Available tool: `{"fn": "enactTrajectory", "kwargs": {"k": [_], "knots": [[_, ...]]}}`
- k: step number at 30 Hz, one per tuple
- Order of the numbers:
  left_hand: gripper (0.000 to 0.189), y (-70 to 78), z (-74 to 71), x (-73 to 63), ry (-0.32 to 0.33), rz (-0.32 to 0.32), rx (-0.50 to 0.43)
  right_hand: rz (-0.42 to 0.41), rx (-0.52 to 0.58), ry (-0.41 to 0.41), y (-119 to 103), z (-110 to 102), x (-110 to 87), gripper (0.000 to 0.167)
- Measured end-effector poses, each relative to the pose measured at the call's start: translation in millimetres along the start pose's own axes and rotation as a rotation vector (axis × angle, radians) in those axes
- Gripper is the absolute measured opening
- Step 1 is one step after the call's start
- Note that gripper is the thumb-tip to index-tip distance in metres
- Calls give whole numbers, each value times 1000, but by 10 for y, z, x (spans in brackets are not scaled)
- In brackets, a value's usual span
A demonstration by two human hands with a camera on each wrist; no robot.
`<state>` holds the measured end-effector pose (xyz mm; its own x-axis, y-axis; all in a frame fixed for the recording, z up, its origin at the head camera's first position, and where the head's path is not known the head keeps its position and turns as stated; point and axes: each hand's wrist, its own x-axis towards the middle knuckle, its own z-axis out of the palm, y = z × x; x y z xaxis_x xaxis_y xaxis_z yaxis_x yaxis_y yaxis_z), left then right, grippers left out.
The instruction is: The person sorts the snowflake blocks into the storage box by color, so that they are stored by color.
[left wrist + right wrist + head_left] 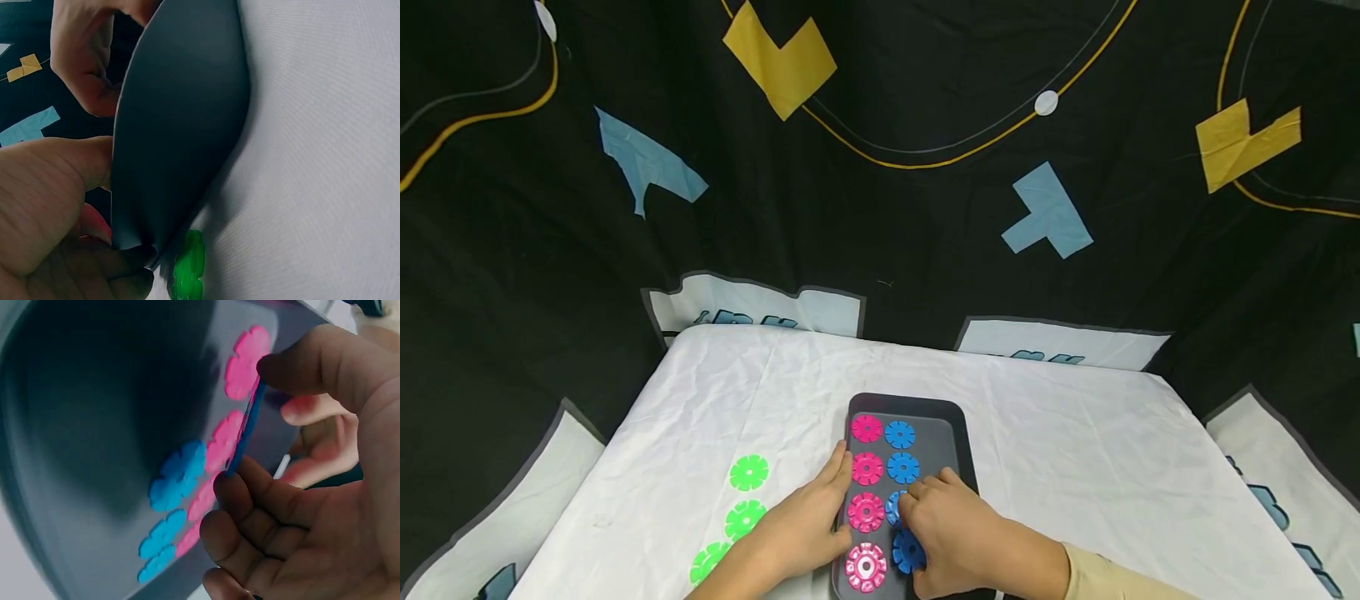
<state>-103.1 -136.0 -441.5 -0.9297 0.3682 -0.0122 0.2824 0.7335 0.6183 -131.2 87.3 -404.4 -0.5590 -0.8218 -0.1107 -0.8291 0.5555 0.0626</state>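
My right hand (951, 529) pinches a dark blue notched disc (908, 551) between thumb and fingers above the grey tray (936, 421). In the right wrist view this blue disc (249, 428) is seen edge-on, tilted up off the tray floor. My left hand (808, 521) rests against the tray's left side, fingers extended; the left wrist view shows them touching the tray wall (181, 119). A column of several pink discs (867, 468) lies along the tray's left. Beside it, three blue discs (902, 467) form a second column, the nearest partly covered by my right hand.
Several bright green discs (748, 472) lie on the white tablecloth (1090, 467) left of the tray, the nearest partly behind my left forearm. A black curtain (917, 242) with blue and yellow tape pieces hangs behind the table.
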Motion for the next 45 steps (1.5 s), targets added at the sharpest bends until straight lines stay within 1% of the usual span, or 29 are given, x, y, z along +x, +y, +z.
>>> {"fn": "enactTrajectory", "kwargs": {"k": [4,8,10,13,16,20,22,26,27,29,32,36,39,45], "knots": [[87,-6,6,8,-2,6,3,-39,-28,-44,-25,63,52,46],[87,6,7,7,6,16,2,-41,-48,-83,-53,107,77,47],[87,12,5,3,11,19,6,-41,-56,-87,-66,110,76,44],[86,17,0,-2,12,20,7,-32,-25,-75,-54,91,63,42],[87,14,-1,-7,8,14,9,-2,61,-44,7,40,26,39],[88,1,1,-20,21,19,12,84,168,49,145,-23,-54,43],[88,-3,3,-27,30,21,12,151,203,104,222,-32,-104,49],[87,-2,-1,-23,32,14,8,318,266,209,395,37,-217,60],[87,-2,0,-22,31,15,6,359,287,231,435,64,-245,61],[87,0,-4,-20,27,12,4,413,348,267,512,133,-301,62],[87,0,-3,-17,22,6,8,442,446,306,597,244,-376,61],[86,-5,0,-12,20,2,8,431,585,346,654,390,-429,61],[86,-12,3,-8,18,3,4,446,675,383,656,482,-446,61],[87,-17,13,-2,6,12,-6,517,813,430,606,652,-505,64]]}}
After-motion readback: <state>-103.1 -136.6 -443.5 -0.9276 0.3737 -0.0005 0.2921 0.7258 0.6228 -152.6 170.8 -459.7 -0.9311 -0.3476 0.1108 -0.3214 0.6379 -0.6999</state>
